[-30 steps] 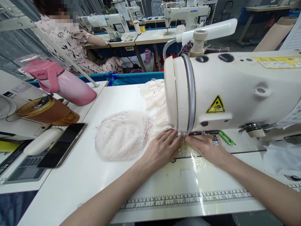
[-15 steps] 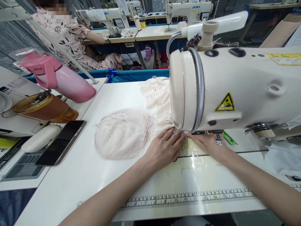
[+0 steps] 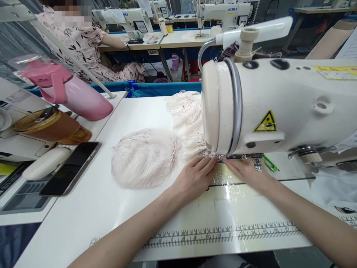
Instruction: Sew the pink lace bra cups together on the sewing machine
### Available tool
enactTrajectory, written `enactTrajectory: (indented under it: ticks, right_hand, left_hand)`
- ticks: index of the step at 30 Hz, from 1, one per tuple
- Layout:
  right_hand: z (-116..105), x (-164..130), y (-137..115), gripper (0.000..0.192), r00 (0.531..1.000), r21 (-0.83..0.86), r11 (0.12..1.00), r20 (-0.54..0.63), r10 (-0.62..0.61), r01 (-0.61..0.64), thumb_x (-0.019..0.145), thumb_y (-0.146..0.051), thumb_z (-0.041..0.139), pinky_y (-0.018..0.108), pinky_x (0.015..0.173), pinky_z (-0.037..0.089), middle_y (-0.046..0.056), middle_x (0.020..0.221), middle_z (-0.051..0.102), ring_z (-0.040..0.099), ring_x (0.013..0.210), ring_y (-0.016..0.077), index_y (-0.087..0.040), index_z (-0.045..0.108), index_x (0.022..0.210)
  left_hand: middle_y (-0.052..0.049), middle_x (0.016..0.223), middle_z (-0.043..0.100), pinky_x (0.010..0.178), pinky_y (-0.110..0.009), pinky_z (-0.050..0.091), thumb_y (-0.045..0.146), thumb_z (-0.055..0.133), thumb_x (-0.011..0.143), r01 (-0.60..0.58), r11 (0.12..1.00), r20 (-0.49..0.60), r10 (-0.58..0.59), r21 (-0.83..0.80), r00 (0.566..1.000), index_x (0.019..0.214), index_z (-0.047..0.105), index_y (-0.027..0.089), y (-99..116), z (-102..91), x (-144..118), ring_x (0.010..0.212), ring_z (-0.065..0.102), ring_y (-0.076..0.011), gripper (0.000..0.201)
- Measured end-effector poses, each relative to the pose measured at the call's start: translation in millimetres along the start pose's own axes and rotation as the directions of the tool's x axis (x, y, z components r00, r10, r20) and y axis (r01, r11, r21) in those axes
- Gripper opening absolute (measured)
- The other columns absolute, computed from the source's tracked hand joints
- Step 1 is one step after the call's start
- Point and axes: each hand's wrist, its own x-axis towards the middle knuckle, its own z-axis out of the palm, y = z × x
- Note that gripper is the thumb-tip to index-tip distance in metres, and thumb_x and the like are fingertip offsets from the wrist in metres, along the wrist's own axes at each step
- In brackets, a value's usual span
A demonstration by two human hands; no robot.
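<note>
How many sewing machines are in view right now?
3: the near machine above the hands, and two across the aisle, left and right. More may be hidden.

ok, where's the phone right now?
In the head view the phone lies flat, screen up, at the left side of the sewing table, just in front of the amber bottle and left of the pale lace fabric.

Garment sewing workshop: rows of industrial sewing machines (image 3: 223,15) on worktables (image 3: 178,41).
</note>
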Motion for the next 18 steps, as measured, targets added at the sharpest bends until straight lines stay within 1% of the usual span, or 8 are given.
enactTrajectory:
  ticks: [4, 6, 10, 14, 18]
  right_hand:
    - [-3.3, -3.5, -5.7, 0.024, 0.999, -0.087, 0.996, -0.029, -0.034, 0.031, 0.09, -0.024, 0.053, 0.03, 0.069, 0.05, 0.002, 0.099, 0.072, 0.064, 0.078, 0.0165, -0.028, 0.067, 0.109]
    - [-2.9, -6.1, -9.7, 0.024, 1.0, -0.115, 0.993, -0.025, -0.004, 0.001, 0.091, -0.029, 0.053, 0.03, 0.068, 0.049, 0.003, 0.096, 0.073, 0.065, 0.079, 0.0176, -0.026, 0.067, 0.111]
    - [-2.0, -7.2, -14.3, 0.026, 0.997, -0.071, 0.995, 0.025, 0.071, -0.069, 0.094, -0.034, 0.051, 0.03, 0.066, 0.048, 0.003, 0.091, 0.072, 0.065, 0.079, 0.0174, -0.025, 0.066, 0.113]
    - [-2.1, -6.7, -12.3, 0.028, 0.992, 0.0, 0.997, 0.091, 0.082, -0.083, 0.096, -0.035, 0.046, 0.033, 0.072, 0.05, 0.001, 0.092, 0.072, 0.066, 0.08, 0.0179, -0.027, 0.063, 0.117]
    - [-1.9, -8.2, -11.3, 0.033, 0.985, 0.0, 0.994, 0.136, 0.105, -0.106, 0.097, -0.038, 0.043, 0.036, 0.076, 0.05, 0.002, 0.095, 0.072, 0.065, 0.084, 0.0197, -0.028, 0.06, 0.123]
  left_hand:
    - [-0.012, 0.114, 0.067, 0.091, -0.037, 0.052, 0.015, 0.045, 0.094, 0.039, 0.999, 0.028, -0.039, 0.004, 0.999, 0.112, 0.061, 0.009, -2.9, -0.3, 0.5, 0.106, 0.063, -0.0233, 0.024]
    - [-0.012, 0.116, 0.066, 0.093, -0.039, 0.051, 0.018, 0.045, 0.094, 0.063, 0.998, 0.049, -0.062, -0.017, 0.997, 0.113, 0.06, 0.009, -4.8, -0.5, 1.1, 0.106, 0.062, -0.0248, 0.026]
    - [-0.01, 0.12, 0.065, 0.096, -0.04, 0.048, 0.021, 0.043, 0.095, 0.075, 0.997, 0.065, -0.073, -0.031, 0.995, 0.118, 0.059, 0.011, -6.2, -0.8, 1.4, 0.108, 0.061, -0.0256, 0.03]
    - [-0.009, 0.121, 0.065, 0.099, -0.041, 0.045, 0.022, 0.043, 0.095, 0.089, 0.996, 0.083, -0.087, -0.023, 0.993, 0.118, 0.06, 0.012, -5.8, -1.0, 0.9, 0.111, 0.06, -0.0258, 0.031]
    - [-0.008, 0.12, 0.066, 0.098, -0.04, 0.045, 0.022, 0.043, 0.095, 0.096, 0.995, 0.078, -0.092, -0.038, 0.993, 0.118, 0.061, 0.013, -6.1, -1.2, 1.4, 0.112, 0.06, -0.0251, 0.031]
